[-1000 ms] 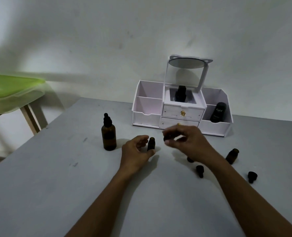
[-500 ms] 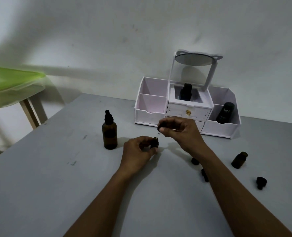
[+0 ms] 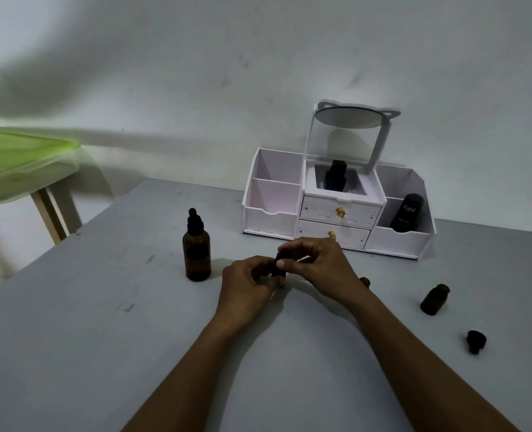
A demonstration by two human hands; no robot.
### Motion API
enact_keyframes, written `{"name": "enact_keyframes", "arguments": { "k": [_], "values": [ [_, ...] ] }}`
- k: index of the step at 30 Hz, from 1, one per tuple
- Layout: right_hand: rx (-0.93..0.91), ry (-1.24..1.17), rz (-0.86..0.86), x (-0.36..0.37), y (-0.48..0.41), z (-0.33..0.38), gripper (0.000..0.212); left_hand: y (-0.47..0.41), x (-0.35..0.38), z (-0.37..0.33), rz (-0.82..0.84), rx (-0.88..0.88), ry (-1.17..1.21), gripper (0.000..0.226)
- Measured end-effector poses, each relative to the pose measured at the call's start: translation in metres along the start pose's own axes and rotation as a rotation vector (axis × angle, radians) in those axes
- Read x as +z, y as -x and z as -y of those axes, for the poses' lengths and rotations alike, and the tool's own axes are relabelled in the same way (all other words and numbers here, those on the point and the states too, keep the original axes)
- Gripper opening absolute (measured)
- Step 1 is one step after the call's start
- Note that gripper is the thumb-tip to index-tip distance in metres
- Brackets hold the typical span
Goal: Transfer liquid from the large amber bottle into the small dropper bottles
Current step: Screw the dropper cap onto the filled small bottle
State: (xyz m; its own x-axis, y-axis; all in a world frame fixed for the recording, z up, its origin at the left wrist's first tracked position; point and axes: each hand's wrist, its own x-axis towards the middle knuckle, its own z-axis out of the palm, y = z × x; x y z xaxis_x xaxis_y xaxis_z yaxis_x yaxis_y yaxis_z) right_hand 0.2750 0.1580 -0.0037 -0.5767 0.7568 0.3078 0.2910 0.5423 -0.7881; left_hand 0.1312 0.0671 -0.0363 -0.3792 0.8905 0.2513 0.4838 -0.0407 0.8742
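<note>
Right hand point(image 3: 320, 268) lowered, fingers point(image 3: 299, 244) pinching cap point(image 3: 281, 256) onto small bottle point(image 3: 278, 273) gripped by left hand point(image 3: 246, 283).

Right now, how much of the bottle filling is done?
Nothing looks clearly finished, and I cannot see liquid levels. In hand: the left hand holds a small dropper bottle on the table while the right hand pinches its top. Left to do: the large amber bottle stands capped, and another small bottle sits open with a loose cap nearby. It probably needs filling and closing.
</note>
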Motion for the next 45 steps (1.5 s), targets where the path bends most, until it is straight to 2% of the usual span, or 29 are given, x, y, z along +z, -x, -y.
{"name": "enact_keyframes", "arguments": {
  "k": [8, 15, 20, 27, 33, 40, 45],
  "values": [
    [-0.041, 0.027, 0.014, -0.004, -0.003, -0.002, 0.033, -0.001, 0.000, 0.001, -0.007, 0.001, 0.030, 0.033],
    [-0.040, 0.002, -0.010, -0.002, -0.003, -0.003, 0.029, -0.001, 0.001, 0.001, -0.022, 0.003, 0.013, 0.036],
    [-0.032, 0.004, 0.003, -0.001, -0.001, -0.001, 0.039, -0.002, 0.001, 0.003, -0.032, 0.018, -0.009, 0.037],
    [0.001, -0.029, -0.032, 0.003, 0.000, 0.000, 0.029, -0.002, 0.001, 0.003, -0.036, 0.010, -0.037, 0.040],
    [-0.019, -0.054, -0.017, 0.000, 0.001, 0.004, 0.035, 0.000, -0.001, 0.001, -0.024, 0.049, -0.033, 0.033],
    [0.033, -0.056, -0.064, 0.003, 0.002, 0.005, 0.023, -0.001, 0.001, 0.002, -0.028, 0.039, -0.068, 0.037],
    [-0.023, -0.034, -0.021, -0.001, 0.002, 0.007, 0.034, -0.001, 0.001, 0.002, -0.030, 0.037, -0.049, 0.035]
  ]
}}
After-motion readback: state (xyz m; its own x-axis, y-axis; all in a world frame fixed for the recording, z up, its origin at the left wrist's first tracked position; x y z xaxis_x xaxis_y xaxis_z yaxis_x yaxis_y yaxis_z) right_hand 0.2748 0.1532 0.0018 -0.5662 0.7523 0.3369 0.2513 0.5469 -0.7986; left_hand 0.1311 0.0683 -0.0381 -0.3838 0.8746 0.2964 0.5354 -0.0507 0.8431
